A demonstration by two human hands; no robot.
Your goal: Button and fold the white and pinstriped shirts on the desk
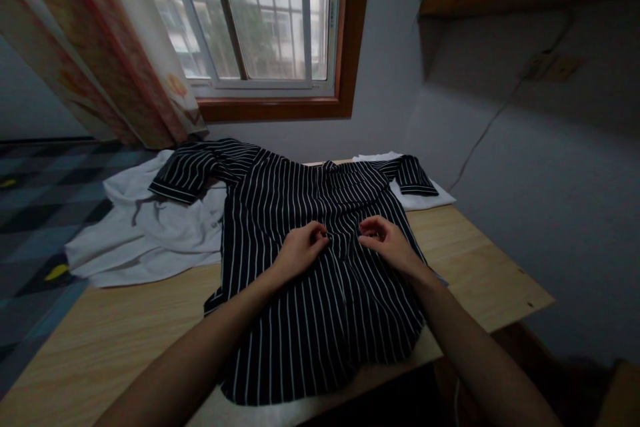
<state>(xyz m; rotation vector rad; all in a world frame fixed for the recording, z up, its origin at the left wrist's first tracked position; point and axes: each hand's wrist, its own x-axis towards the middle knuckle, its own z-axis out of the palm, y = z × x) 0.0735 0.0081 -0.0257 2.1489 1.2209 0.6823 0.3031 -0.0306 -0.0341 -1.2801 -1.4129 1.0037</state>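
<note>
A black shirt with white stripes (pixel 295 320) lies spread on the wooden table, its sleeves stretched to the far left and far right and its curved hem toward me. My left hand (pixel 303 248) is curled over the middle of the shirt, thumb and fingertips pinched at the cloth. Opposite it, a short gap away, my right hand (pixel 393 247) is bent in the same way, its fingertips at the fabric. Between the two hands the cloth is creased and bunched. Exactly how much cloth sits between the fingertips is hard to see.
White clothing (pixel 160 233) lies crumpled at the left, under the striped sleeve. More white cloth (pixel 420 195) is beneath the right sleeve. The wooden table (pixel 480 260) reaches toward the wall. Behind it are a window (pixel 270 20) and a flowered curtain (pixel 100 33); a checked cloth surface (pixel 45 193) lies left.
</note>
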